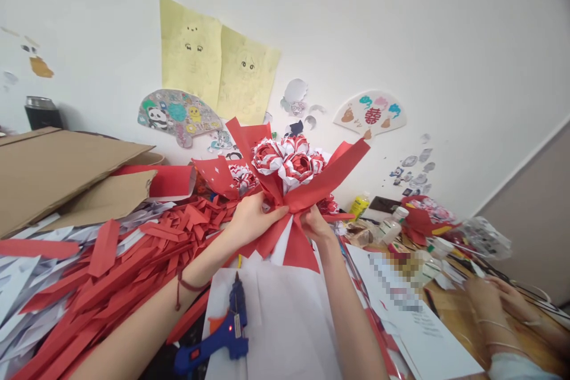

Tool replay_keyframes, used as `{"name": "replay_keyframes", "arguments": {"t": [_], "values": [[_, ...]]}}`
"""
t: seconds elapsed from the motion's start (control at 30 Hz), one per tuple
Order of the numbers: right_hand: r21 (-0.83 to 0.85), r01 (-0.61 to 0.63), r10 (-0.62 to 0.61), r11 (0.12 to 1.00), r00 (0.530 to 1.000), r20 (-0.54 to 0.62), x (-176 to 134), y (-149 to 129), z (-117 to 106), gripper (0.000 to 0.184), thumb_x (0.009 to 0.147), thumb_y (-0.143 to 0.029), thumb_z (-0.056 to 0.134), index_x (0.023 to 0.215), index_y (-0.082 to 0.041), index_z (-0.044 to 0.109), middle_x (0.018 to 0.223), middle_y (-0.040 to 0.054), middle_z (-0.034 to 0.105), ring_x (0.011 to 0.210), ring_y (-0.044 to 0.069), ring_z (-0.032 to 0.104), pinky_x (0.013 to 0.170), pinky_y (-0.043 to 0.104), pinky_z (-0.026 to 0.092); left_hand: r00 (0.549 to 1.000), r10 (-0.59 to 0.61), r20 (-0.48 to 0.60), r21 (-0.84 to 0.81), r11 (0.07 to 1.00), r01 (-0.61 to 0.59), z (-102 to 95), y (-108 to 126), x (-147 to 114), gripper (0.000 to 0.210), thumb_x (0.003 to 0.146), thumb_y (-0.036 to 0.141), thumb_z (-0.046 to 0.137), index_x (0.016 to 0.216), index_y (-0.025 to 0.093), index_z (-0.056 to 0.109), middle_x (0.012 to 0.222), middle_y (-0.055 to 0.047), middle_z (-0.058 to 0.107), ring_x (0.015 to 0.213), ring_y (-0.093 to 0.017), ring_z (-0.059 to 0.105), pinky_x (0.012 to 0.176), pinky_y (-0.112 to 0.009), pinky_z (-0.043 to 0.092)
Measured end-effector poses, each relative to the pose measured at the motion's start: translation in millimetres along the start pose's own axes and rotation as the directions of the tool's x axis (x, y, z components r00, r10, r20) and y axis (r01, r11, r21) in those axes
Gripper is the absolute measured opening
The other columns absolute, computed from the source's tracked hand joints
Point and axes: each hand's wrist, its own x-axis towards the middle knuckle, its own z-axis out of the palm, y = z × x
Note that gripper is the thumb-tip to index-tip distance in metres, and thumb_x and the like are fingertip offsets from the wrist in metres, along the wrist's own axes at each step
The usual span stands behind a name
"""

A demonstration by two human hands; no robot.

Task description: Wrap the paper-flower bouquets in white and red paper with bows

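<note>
At the frame's centre, the left hand [252,218] and right hand [317,225] clasp the narrow waist of a paper bouquet [297,168], seemingly to hold its red wrapper [333,180] gathered; lower centre, a glue gun [232,328] lies on white paper [289,323], perhaps against drips.

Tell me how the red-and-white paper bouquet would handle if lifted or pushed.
The bouquet is probably light for its size, since its flowers and wrap look like folded paper. The wrap's broad flaps may crease or bend, being thin sheets. Stood upright, it might tip if pushed, as its flowers all cluster near the top.
</note>
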Motion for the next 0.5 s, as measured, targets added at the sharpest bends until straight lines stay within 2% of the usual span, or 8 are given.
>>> {"name": "replay_keyframes", "arguments": {"t": [0.1,0.17,0.33,0.5], "values": [[-0.052,0.033,-0.033,0.998,0.999,-0.013,1.1,1.8,-4.6,0.081,0.052,-0.08,0.073,0.116,-0.033,0.058,0.127,0.0048,0.061,0.122,0.03,0.054,0.099,0.045,0.048,1.0,0.002,0.01,-0.028,1.0,-0.001,-1.2,-1.0,0.5,0.04,0.08,0.056,0.061,0.089,0.018,0.066,0.088,-0.005,0.073,0.078,-0.022,0.067,0.065,-0.029,0.047],[-0.08,0.025,-0.028,0.997,0.999,-0.03,3.4,4.6,-6.1,0.081,0.056,-0.086,0.064,0.117,-0.033,0.059,0.128,0.0052,0.061,0.124,0.03,0.053,0.099,0.046,0.048,1.0,0.004,0.024,-0.033,0.999,-0.003,-2.9,-1.9,0.6,0.041,0.079,0.058,0.061,0.087,0.019,0.065,0.087,-0.005,0.073,0.076,-0.022,0.067,0.064,-0.029,0.046],[0.007,0.009,-0.009,1.0,0.999,-0.047,10.6,15.6,0.7,0.077,0.061,-0.083,0.064,0.118,-0.032,0.06,0.13,0.0052,0.06,0.127,0.031,0.051,0.102,0.048,0.046,0.998,-0.057,0.015,0.06,0.997,0.056,-5.9,-4.4,-0.3,0.041,0.078,0.058,0.061,0.091,0.019,0.063,0.089,-0.006,0.072,0.078,-0.024,0.067,0.063,-0.029,0.045],[0.083,0.02,-0.011,0.996,0.995,-0.101,15.2,27.4,15.8,0.084,0.059,-0.088,0.059,0.119,-0.029,0.06,0.127,0.007,0.062,0.13,0.029,0.047,0.106,0.047,0.044,0.997,-0.073,0.015,0.19,0.979,0.069,-11.0,-5.5,6.5,0.048,0.079,0.064,0.057,0.095,0.018,0.06,0.095,-0.01,0.071,0.084,-0.027,0.068,0.067,-0.031,0.046]]}}
